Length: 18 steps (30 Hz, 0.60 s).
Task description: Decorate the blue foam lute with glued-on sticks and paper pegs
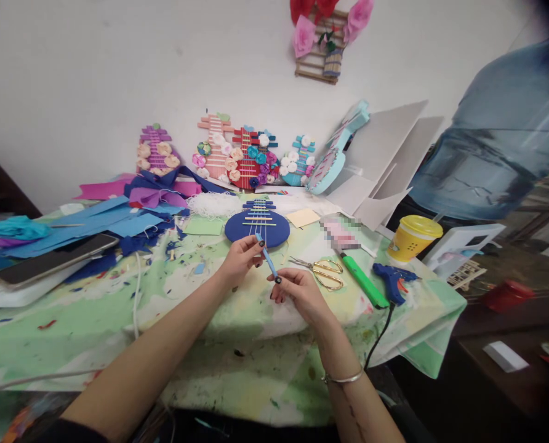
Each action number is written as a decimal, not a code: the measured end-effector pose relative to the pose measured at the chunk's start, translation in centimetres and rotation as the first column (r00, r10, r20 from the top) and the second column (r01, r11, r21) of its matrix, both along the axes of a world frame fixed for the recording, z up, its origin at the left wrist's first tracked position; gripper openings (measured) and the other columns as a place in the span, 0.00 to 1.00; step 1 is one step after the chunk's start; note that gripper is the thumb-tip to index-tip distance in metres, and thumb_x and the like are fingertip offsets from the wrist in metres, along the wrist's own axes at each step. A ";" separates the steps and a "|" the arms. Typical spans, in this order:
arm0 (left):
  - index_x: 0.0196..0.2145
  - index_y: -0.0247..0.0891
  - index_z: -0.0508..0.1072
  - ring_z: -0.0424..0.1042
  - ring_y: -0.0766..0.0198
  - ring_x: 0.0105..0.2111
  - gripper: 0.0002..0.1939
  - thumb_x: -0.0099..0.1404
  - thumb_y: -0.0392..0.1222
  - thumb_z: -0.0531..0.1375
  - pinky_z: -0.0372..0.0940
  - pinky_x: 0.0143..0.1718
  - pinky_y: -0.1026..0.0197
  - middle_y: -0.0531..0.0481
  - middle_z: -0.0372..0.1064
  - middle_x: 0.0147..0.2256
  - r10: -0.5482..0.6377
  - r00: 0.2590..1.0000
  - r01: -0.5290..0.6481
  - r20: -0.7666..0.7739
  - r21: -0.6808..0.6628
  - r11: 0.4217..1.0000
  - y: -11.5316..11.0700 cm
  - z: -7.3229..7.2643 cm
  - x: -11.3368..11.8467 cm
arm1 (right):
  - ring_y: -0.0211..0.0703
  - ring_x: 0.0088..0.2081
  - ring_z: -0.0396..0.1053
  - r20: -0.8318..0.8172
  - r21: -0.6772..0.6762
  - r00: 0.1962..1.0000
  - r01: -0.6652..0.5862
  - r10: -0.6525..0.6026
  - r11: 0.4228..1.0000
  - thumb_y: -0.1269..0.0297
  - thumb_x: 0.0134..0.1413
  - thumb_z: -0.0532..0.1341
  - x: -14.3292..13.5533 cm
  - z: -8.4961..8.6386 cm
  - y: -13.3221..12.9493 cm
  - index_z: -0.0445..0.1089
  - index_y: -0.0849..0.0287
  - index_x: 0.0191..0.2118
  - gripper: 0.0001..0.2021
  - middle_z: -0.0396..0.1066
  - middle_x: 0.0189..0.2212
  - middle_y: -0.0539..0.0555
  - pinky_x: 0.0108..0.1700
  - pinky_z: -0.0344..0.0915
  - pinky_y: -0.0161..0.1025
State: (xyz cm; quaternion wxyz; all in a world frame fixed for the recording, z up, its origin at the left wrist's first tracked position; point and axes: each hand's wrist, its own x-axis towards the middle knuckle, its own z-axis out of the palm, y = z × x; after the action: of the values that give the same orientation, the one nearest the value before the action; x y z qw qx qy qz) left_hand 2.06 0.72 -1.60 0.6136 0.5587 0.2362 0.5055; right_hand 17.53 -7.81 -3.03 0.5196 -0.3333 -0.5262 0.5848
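Note:
Between both hands I hold a narrow light-blue strip (269, 259), tilted over the table's front part. My left hand (243, 259) pinches its upper end, and my right hand (297, 291) pinches the lower end; what the strip is made of I cannot tell. Just beyond them lies a dark-blue lute-shaped craft piece (256, 229) with white strings and small coloured crossbars. Gold-handled scissors (327, 272) lie to the right of my right hand. Farther right are a green box-cutter-like tool (364, 282) and a blue glue gun (393, 282) with a black cord.
Blue paper strips (94, 221), white string (213, 205) and a phone (55, 259) lie at left. Decorated lute shapes (244, 160) lean on the wall. A yellow lidded cup (413, 239) and large water bottle (491, 141) stand at right. A pale cable (137, 295) crosses the cloth.

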 end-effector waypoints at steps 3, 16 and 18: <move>0.29 0.33 0.68 0.61 0.72 0.23 0.14 0.54 0.48 0.62 0.57 0.21 0.69 0.52 0.61 0.24 0.026 0.998 -0.024 -0.058 0.028 0.999 0.0 -0.1 0.1 | 0.33 0.19 0.65 0.035 -0.001 0.999 0.018 -0.017 1.000 0.60 0.44 0.65 -0.2 0.0 -0.1 0.73 0.64 0.32 0.11 0.72 0.19 0.52 0.23 0.60 0.31; 0.44 0.35 0.67 0.69 0.61 0.37 0.24 0.50 0.42 0.66 0.63 0.35 0.62 0.44 0.70 0.36 0.039 0.996 -0.026 -0.083 0.142 0.990 -0.3 -0.1 0.4 | 0.34 0.18 0.68 -0.023 -0.065 0.994 0.106 -0.107 0.992 0.59 0.41 0.66 -0.5 -0.4 0.6 0.70 0.64 0.27 0.12 0.74 0.20 0.54 0.21 0.61 0.29; 0.41 0.35 0.70 0.69 0.63 0.34 0.19 0.51 0.43 0.65 0.61 0.32 0.64 0.46 0.71 0.34 0.061 0.998 -0.058 -0.022 0.104 0.993 0.0 -0.1 0.3 | 0.34 0.17 0.67 -0.016 -0.061 0.996 0.087 -0.088 0.994 0.60 0.40 0.66 -0.5 -0.4 0.6 0.69 0.64 0.27 0.11 0.73 0.19 0.54 0.20 0.60 0.29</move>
State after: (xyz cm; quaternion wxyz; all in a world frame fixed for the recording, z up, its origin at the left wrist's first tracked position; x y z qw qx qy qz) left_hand 2.33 0.71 -1.74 0.5657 0.5885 0.2340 0.5282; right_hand 17.02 -7.24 -3.47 0.5395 -0.3660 -0.4885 0.5800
